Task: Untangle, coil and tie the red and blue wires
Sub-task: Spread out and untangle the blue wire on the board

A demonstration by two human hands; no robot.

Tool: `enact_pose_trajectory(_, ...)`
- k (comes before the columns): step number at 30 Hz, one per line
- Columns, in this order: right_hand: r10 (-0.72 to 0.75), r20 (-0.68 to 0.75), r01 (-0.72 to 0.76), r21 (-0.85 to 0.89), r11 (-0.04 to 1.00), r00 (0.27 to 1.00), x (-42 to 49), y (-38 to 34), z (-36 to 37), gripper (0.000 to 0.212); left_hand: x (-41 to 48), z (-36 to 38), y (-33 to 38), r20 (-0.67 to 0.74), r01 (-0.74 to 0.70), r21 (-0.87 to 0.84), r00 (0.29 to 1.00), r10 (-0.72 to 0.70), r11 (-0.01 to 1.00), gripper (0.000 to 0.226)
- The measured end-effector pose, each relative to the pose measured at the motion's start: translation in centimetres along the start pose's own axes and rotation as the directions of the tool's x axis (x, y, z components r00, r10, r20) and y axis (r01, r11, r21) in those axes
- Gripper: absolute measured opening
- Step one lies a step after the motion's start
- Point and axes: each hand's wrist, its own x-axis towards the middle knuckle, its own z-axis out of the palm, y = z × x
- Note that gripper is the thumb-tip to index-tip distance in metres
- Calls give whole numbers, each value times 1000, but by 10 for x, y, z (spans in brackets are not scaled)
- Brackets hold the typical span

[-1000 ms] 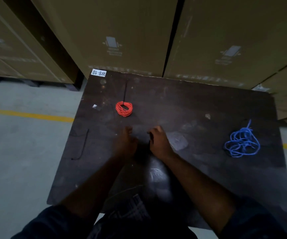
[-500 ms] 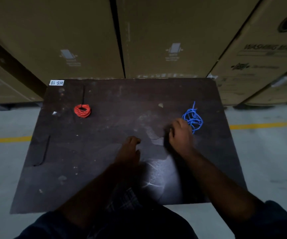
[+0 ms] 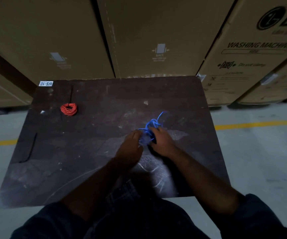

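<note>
Left hand (image 3: 130,147): back up, fingers curled into the left side of the blue wire (image 3: 152,124) tangle, holding it.
Right hand (image 3: 162,142): back up, fingers curled over the tangle's right side, gripping it.
Hands sit close together.
Left forearm (image 3: 96,178), right forearm (image 3: 199,171): bare, reaching forward, converging.
Dark sleeves (image 3: 260,214) at the elbows.

Dim overall; pale sheen on the near table (image 3: 156,176); soft blur; wide-angle bowing at the borders

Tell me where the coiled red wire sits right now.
In the head view, the coiled red wire lies on the far-left part of the dark table, near the white WS-10 label, well left of the tangled blue wire.
</note>
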Motion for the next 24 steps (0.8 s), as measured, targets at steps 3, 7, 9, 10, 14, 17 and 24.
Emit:
enact_pose_trajectory(3,-64,53,59,93,994,997,-5,-11,19,68,-4,1,-7,44,4,61,999,-7,998,76)
enact_pose_trajectory(7,4,-57,2,105,994,998,-6,-20,28,65,-14,-4,-19,87,62,113,994,-72,992,90)
enact_pose_trajectory(9,-11,-63,17,100,995,998,-5,-18,30,64,-21,-6,-28,177,100,252,973,-147,963,98)
enact_pose_trajectory(10,-23,-75,31,98,995,997,-6,-15,30,62,-25,-6,-32,222,110,340,956,-193,934,99)
enact_pose_trajectory(14,-78,-106,89,99,991,991,-6,2,27,56,-39,-5,-45,216,71,528,953,-214,846,85)
enact_pose_trajectory(17,-61,-93,76,158,985,994,-6,4,27,49,-38,-8,-42,77,156,425,975,-207,891,56)
enact_pose_trajectory(24,-24,-200,59,170,984,979,3,-1,32,24,-33,-23,-48,-82,215,86,975,-208,973,28)
